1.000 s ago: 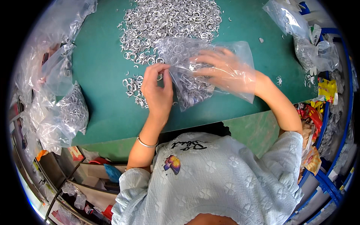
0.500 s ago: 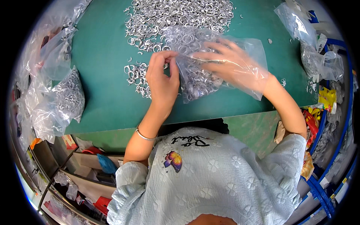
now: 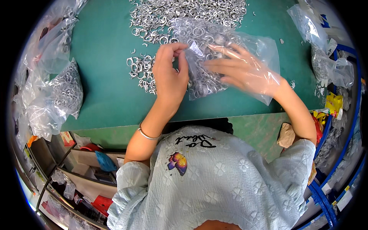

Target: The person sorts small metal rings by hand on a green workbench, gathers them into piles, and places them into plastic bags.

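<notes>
Between its left and right edges, the green-topped desk (image 3: 107, 96) carries silvery rings, loose and bagged. Largest is the heap of rings (image 3: 188, 9) toward the far side, dense and glinting, its rings round or open like small hooks, running out of view at the top.

Nearer, just right of the desk's middle and set back from the near edge, lies the clear plastic bag (image 3: 268, 48). Its film is glossy and creased, its left half packed with the same rings, its right half mostly bare and flattened, with a bright patch near the left side.

By the desk's left edge stands a filled bag of rings (image 3: 68, 90), bulging and pointed at the top.

Right hand (image 3: 245, 71): palm down under the bag's upper film, fingers spread and pointing left over the packed rings, the forearm coming from the near right. Left hand (image 3: 168, 71): upright at the bag's left side, wrist bent inward, thumb and forefinger curved into a loop, their tips pinching the bag's edge.

Just left of that hand sits a small pile of rings (image 3: 142, 73). Smaller still are the silvery bangle (image 3: 148, 135) around the left forearm and a pale fragment (image 3: 281, 41) beyond the bag's right end.
</notes>
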